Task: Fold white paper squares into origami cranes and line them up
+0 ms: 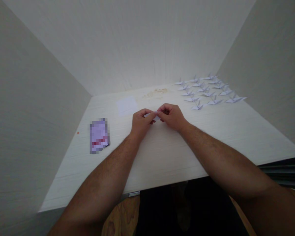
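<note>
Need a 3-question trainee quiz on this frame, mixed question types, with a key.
1. True or false: the left hand and the right hand together pinch a small folded white paper piece.
2. Where on the white wood-grain table does the group of folded white paper cranes sit? A: near left corner. B: far right. C: under the forearms.
3. Fill in: the blurred purple-and-white rectangular object lies to the ___ of both hands.
Key: 1 true; 2 B; 3 left.
</note>
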A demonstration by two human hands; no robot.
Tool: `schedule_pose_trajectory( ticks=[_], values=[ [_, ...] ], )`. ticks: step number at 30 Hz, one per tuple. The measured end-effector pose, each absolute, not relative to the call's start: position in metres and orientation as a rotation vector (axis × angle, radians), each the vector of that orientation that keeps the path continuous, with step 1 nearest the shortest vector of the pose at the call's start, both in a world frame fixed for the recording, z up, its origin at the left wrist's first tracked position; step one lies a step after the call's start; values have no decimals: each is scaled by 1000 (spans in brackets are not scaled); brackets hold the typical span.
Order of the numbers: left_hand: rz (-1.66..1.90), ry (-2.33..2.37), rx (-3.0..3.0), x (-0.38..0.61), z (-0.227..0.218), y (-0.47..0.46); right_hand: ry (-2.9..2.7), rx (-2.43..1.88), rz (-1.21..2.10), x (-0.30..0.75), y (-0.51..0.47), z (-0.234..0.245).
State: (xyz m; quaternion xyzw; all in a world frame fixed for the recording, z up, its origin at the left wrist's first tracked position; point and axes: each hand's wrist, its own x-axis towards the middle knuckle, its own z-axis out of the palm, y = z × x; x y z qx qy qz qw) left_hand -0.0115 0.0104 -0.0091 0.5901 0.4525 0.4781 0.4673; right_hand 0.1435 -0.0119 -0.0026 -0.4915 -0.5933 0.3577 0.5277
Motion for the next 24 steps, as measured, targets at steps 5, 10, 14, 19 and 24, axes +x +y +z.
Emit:
schedule_pose_trajectory(
  ticks=[5, 10, 14, 19, 24],
  values=[
    [1177, 1173, 1526, -12, -7, 9, -1429, -1218, 859, 144, -11, -4],
    [1121, 1247, 1593, -12, -1, 6, -1500, -1272, 772, 146, -11, -2],
    [1128, 1236, 1580, -11, 2, 4, -1551, -1278, 728, 147, -12, -2],
    [1149, 1179, 1533, -10, 1, 4, -1548, -1253, 712, 146, -12, 0],
    [1158, 1159, 1467, -9, -3, 6, -1513, -1267, 716, 145, -12, 1]
  ],
)
